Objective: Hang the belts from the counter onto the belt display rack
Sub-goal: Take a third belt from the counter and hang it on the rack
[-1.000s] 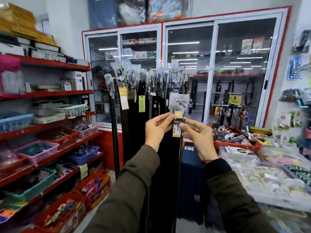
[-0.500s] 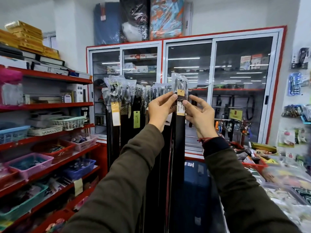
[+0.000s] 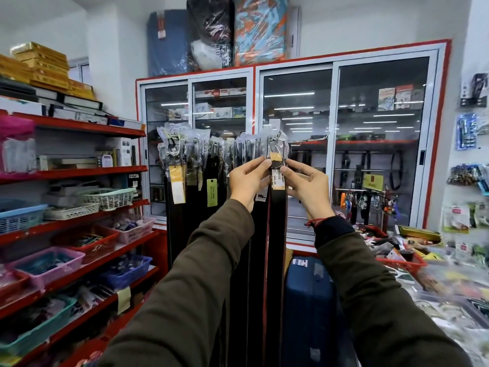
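Both hands, left (image 3: 248, 178) and right (image 3: 308, 185), pinch the black belt (image 3: 276, 221) just under its bagged buckle, up at the rack (image 3: 211, 147). Probably best to seat the hook fully before loosening anything.

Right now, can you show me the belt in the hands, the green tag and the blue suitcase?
belt (image 3: 276, 234): head view, black strap below the hands.
green tag (image 3: 211, 192): head view, tag's middle.
blue suitcase (image 3: 308, 308): head view, front shell.

Red shelving (image 3: 79, 172) is carrying plastic baskets (image 3: 108, 198); wrapped suitcases (image 3: 260, 30) are sitting atop a glass-doored cabinet (image 3: 336, 144).
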Demonstrator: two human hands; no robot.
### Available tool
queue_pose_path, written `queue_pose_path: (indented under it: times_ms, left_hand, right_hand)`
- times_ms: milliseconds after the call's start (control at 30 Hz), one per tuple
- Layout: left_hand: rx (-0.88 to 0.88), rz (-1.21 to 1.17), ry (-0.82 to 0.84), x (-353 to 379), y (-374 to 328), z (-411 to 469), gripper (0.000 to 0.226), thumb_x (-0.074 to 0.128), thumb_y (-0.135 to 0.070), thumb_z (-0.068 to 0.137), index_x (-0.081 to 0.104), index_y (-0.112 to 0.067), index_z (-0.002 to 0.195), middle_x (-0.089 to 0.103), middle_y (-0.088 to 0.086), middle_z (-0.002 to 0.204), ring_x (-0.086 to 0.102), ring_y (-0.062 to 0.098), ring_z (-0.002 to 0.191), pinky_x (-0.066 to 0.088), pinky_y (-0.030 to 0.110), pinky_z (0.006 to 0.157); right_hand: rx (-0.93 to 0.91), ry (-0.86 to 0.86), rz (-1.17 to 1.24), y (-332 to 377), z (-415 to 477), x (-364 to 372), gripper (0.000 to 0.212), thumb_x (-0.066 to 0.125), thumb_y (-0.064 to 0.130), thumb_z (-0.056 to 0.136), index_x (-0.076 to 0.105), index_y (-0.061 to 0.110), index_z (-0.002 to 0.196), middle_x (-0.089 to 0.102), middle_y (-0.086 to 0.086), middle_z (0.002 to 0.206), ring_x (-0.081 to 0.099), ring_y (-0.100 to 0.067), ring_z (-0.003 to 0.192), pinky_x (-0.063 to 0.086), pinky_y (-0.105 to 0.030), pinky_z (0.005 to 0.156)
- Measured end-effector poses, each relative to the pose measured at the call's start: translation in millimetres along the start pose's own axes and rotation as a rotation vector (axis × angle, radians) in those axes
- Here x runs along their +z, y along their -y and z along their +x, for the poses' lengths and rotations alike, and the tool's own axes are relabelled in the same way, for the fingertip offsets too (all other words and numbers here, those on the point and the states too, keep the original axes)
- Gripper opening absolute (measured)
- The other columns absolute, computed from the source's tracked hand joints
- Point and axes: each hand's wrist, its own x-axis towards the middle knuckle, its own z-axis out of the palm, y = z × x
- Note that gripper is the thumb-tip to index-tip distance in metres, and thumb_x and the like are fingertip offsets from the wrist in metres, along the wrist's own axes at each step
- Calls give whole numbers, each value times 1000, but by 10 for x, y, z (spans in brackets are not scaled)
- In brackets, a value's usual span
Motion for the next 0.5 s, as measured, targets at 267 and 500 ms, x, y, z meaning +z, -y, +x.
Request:
queue_pose_path:
  times_ms: [267, 500]
  left_hand:
    - [475, 472, -11, -153, 219, 0, 46, 53, -22, 105, 47, -15, 150, 55, 4, 150, 54, 1, 127, 47, 16, 106]
    - [659, 1094, 248, -368, 424, 72, 54, 24, -38, 109, 15, -30, 162, 6, -14, 171, -1, 8, 158, 10, 34, 129]
  right_hand:
    - [-528, -76, -592, -227, -123, 12, 41, 47, 16, 107, 50, 9, 147, 54, -8, 151, 54, -21, 138, 44, -31, 115]
    - [-564, 288, -895, -390, -98, 52, 62, 34, 24, 110, 4, 17, 164, -3, 5, 174, 3, -4, 159, 8, 1, 115]
